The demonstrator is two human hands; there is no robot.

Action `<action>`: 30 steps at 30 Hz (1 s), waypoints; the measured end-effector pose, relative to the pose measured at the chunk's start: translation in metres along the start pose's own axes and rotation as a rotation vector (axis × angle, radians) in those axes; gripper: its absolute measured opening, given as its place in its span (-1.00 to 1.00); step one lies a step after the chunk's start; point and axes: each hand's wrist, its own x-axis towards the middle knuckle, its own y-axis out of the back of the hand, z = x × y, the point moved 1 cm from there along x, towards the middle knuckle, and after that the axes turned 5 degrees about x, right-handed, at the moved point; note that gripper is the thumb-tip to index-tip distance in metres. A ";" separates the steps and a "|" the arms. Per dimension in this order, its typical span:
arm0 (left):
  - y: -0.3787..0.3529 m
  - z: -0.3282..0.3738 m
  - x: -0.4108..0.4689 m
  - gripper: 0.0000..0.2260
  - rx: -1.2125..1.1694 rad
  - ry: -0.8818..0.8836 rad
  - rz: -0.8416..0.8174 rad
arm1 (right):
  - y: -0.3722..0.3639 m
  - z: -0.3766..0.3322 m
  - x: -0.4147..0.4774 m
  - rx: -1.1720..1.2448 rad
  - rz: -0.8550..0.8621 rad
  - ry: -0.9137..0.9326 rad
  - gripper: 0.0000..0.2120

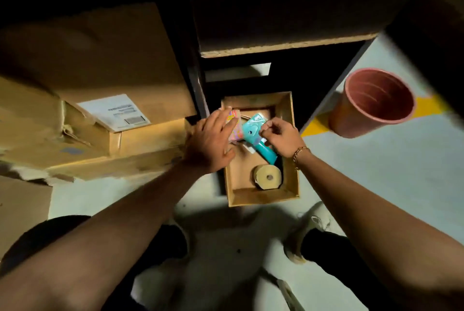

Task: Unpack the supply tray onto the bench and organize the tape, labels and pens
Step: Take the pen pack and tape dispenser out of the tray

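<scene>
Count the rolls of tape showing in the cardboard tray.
1. A pale yellowish roll of tape lies at the near end of the open cardboard tray, close to its right wall. More could be hidden under the hands and the teal tool.

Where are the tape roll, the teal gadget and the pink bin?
Tape roll [267, 176], head view, on its flat top face beside the core.
Teal gadget [251, 128], head view, on its body.
Pink bin [351, 120], head view, on its outer wall.

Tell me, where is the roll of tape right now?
In the head view, the tan roll of tape lies in the near end of the brown cardboard tray on the floor, below the teal plastic label gun.
</scene>
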 end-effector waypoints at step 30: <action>-0.131 0.010 0.024 -0.26 -0.020 0.036 -0.167 | -0.103 0.091 0.099 0.631 -0.043 -0.480 -0.64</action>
